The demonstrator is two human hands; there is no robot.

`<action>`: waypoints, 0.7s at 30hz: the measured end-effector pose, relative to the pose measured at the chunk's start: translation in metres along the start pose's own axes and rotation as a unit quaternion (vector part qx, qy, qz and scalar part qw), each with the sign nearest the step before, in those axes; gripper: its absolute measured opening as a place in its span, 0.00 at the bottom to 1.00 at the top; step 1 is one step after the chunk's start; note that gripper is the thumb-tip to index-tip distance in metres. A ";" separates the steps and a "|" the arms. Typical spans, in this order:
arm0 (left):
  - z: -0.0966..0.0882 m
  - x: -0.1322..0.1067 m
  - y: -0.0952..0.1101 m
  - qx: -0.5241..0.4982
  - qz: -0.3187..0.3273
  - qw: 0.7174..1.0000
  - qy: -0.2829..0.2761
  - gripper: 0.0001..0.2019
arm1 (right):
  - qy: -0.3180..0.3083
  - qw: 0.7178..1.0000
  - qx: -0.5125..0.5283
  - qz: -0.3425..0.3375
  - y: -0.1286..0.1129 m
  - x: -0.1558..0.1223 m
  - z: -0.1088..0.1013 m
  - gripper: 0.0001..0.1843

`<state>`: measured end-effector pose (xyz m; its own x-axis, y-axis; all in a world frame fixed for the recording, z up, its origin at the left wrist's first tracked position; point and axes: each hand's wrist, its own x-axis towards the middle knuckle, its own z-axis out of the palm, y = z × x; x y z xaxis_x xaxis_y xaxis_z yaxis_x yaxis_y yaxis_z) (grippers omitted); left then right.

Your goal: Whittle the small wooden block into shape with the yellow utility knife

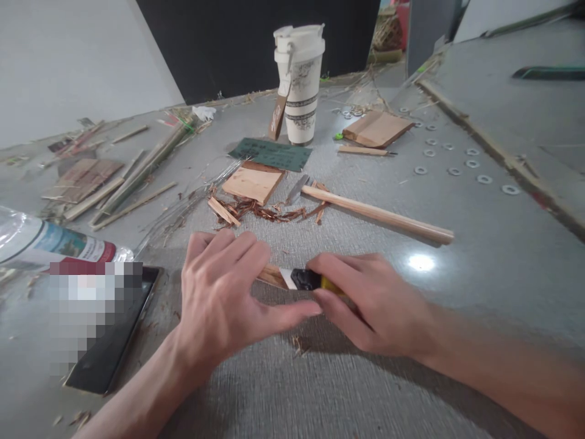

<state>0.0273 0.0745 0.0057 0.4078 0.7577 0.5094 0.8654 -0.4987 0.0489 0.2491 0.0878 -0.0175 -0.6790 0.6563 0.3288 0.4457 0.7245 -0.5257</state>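
Head view showed your left hand (223, 292) and right hand (384, 305) above the near part of the grey, finely textured worktop (283, 396). Your left fingers were curled over a narrow brown wooden piece (272, 275), with the thumb stretched towards the other hand; whether its tip touched anything, you could not tell. Your right fingers pinched a black-and-yellow utility knife (305, 279), its blade meeting the wood's exposed end.

That wooden piece was likely light and stiff, dry enough to grip without slipping, though a thin edge might have splintered. The covered end, well back from the blade, seemed the safest hold for you. It looked reddish brown, with streaks along its visible part; your left hand hid the rest.

Beside your left forearm lay a flat black phone (123, 341), and just beyond it a clear plastic bottle (86, 244) on its side. Past your hands, a hammer with a pale wooden handle (384, 213) rested near curled reddish-brown shavings (274, 212). Farther off were a pale square wooden block (253, 183), a dark green sheet (278, 153), scattered silvery ring washers (472, 164) and an upright white lidded cup (304, 85).
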 end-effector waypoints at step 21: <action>0.001 -0.001 0.001 0.017 -0.004 1.000 -0.006 0.24 | -0.014 1.000 -0.001 0.008 -0.003 0.001 0.002 0.09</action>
<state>0.0285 0.0741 0.0044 0.4046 0.7667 0.4985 0.8778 -0.4785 0.0235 0.2464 0.0857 -0.0173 -0.6886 0.6610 0.2981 0.4570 0.7149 -0.5293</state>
